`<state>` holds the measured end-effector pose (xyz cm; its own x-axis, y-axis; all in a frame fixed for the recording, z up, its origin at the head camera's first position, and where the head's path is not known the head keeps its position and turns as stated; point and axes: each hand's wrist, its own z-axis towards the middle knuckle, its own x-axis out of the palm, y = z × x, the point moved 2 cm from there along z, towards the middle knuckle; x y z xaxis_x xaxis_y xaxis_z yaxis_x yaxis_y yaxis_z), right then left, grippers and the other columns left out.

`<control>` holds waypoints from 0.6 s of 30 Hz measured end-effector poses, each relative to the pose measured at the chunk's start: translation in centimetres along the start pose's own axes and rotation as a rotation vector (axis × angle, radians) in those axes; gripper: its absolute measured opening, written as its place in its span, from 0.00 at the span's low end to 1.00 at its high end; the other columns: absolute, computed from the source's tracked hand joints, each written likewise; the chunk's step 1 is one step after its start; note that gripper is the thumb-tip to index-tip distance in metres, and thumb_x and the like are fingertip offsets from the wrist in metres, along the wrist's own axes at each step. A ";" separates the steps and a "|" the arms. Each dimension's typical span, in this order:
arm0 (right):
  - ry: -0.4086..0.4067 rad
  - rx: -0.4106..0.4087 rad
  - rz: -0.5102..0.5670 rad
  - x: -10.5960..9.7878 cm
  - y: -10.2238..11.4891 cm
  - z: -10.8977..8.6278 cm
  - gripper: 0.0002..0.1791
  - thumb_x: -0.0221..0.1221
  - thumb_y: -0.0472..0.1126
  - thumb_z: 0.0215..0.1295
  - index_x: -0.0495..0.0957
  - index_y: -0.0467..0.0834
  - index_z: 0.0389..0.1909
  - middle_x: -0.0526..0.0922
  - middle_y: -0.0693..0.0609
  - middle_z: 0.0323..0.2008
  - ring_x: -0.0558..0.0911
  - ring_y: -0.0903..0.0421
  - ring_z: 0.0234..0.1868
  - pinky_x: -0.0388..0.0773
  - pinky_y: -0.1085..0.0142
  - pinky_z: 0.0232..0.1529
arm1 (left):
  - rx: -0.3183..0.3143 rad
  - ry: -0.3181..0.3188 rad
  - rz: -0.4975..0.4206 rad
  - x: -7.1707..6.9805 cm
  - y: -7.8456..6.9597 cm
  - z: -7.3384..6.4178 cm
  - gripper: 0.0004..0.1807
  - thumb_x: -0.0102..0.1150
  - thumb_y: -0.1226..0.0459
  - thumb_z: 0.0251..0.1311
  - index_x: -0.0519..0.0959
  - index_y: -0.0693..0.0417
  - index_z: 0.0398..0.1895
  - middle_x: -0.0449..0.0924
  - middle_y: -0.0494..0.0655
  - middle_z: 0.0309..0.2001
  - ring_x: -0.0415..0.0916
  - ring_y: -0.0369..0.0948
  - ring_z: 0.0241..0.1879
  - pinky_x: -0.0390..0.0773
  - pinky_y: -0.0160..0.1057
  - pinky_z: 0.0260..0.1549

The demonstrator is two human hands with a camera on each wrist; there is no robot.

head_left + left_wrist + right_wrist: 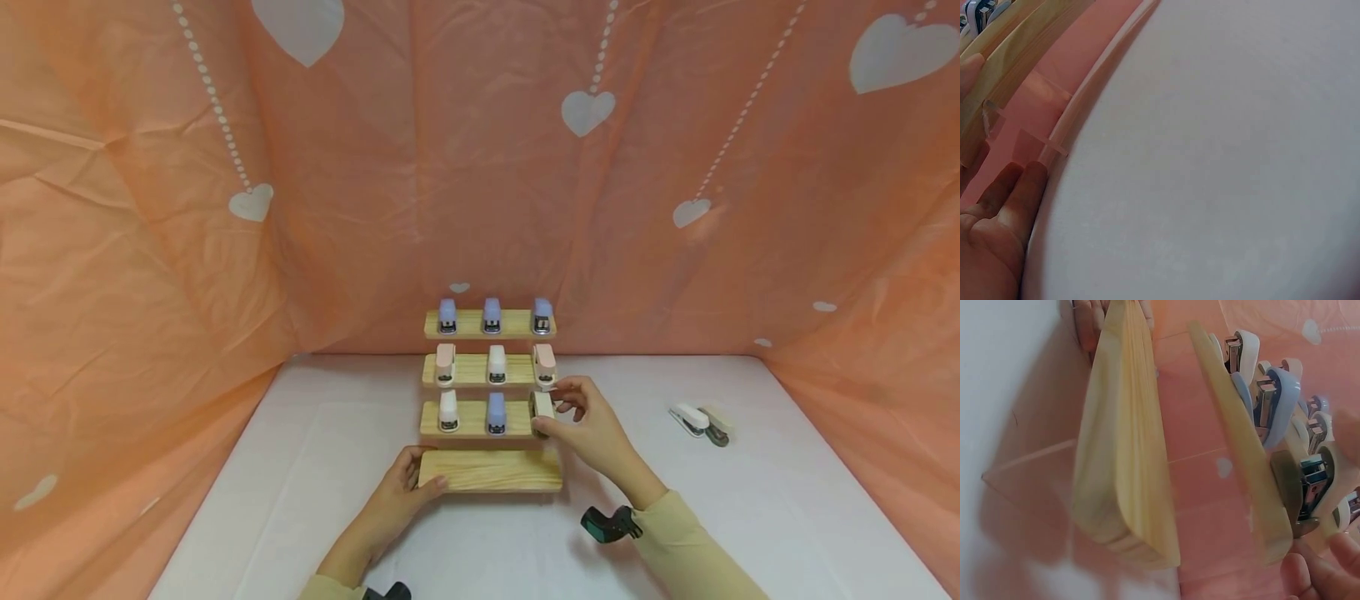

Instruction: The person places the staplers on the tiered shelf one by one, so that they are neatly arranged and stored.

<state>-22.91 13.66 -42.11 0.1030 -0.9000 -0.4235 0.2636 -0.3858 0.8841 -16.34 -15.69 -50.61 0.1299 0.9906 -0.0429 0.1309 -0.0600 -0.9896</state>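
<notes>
My right hand [596, 425] holds a cream stapler with an olive base [542, 408] at the right end of a wooden shelf [472, 417]. The right wrist view shows this stapler [1316, 487] upright on the board, fingertips around it. On the same shelf stand a purple stapler [497, 413] and a white stapler [448, 412]. My left hand [397, 500] grips the left end of the lowest wooden shelf [491, 472], thumb over its front edge. In the left wrist view, some fingers [1022, 194] extend beside a clear support [1029, 128].
Higher up, one shelf [472, 369] bears two pink staplers and a white one. The top shelf [468, 323] bears three purple staplers. A white stapler [690, 419] and a cream and olive stapler [717, 425] lie at right on the white table [300, 467]. A pink curtain hangs behind.
</notes>
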 end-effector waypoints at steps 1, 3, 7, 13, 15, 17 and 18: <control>0.000 0.001 0.002 0.0 0.0 0.0 0.35 0.73 0.51 0.51 0.67 0.43 0.54 0.79 0.50 0.48 0.74 0.52 0.43 0.69 0.61 0.42 | -0.002 0.001 0.001 0.0 0.0 0.0 0.35 0.70 0.55 0.54 0.64 0.55 0.60 0.59 0.59 0.70 0.47 0.54 0.73 0.49 0.53 0.69; 0.002 0.002 0.012 0.1 -0.2 0.1 0.35 0.73 0.52 0.51 0.67 0.43 0.54 0.79 0.50 0.48 0.74 0.50 0.44 0.70 0.59 0.43 | -0.005 0.000 0.000 0.0 0.0 0.0 0.35 0.70 0.55 0.54 0.65 0.55 0.61 0.59 0.58 0.70 0.47 0.54 0.73 0.49 0.52 0.69; 0.003 -0.007 0.014 0.2 -0.4 0.1 0.33 0.73 0.52 0.51 0.68 0.43 0.52 0.77 0.51 0.48 0.73 0.45 0.46 0.69 0.59 0.44 | 0.001 -0.001 -0.003 0.0 -0.1 0.0 0.35 0.70 0.56 0.54 0.65 0.55 0.60 0.59 0.58 0.70 0.48 0.53 0.72 0.49 0.52 0.69; 0.002 -0.015 0.005 0.5 -0.8 0.2 0.29 0.71 0.47 0.55 0.68 0.41 0.52 0.75 0.49 0.49 0.73 0.50 0.50 0.68 0.58 0.45 | 0.006 0.003 -0.009 0.1 -0.2 -0.1 0.34 0.70 0.56 0.54 0.65 0.55 0.60 0.59 0.58 0.70 0.47 0.53 0.73 0.49 0.52 0.69; 0.001 -0.023 0.014 0.5 -1.0 0.2 0.29 0.71 0.45 0.55 0.68 0.39 0.53 0.74 0.47 0.50 0.73 0.48 0.51 0.69 0.54 0.47 | 0.008 0.001 -0.009 0.1 -0.2 -0.1 0.34 0.70 0.56 0.54 0.65 0.55 0.61 0.58 0.58 0.70 0.47 0.53 0.73 0.49 0.52 0.69; -0.003 -0.027 0.029 0.6 -1.0 0.2 0.30 0.71 0.43 0.55 0.68 0.39 0.53 0.75 0.46 0.50 0.73 0.46 0.52 0.69 0.50 0.48 | 0.011 -0.002 -0.007 0.1 -0.2 -0.2 0.34 0.70 0.56 0.54 0.65 0.54 0.61 0.59 0.59 0.70 0.47 0.53 0.73 0.50 0.52 0.69; -0.005 -0.031 0.029 0.6 -1.0 0.2 0.30 0.71 0.42 0.55 0.68 0.38 0.53 0.75 0.45 0.49 0.73 0.44 0.52 0.68 0.48 0.48 | 0.013 -0.003 -0.007 0.1 -0.2 -0.2 0.34 0.70 0.56 0.54 0.65 0.54 0.61 0.59 0.59 0.70 0.48 0.53 0.73 0.50 0.52 0.69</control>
<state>-23.33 13.46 -43.21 0.1062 -0.9119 -0.3964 0.2901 -0.3529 0.8895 -16.19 -15.62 -50.41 0.1260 0.9914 -0.0367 0.1193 -0.0519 -0.9915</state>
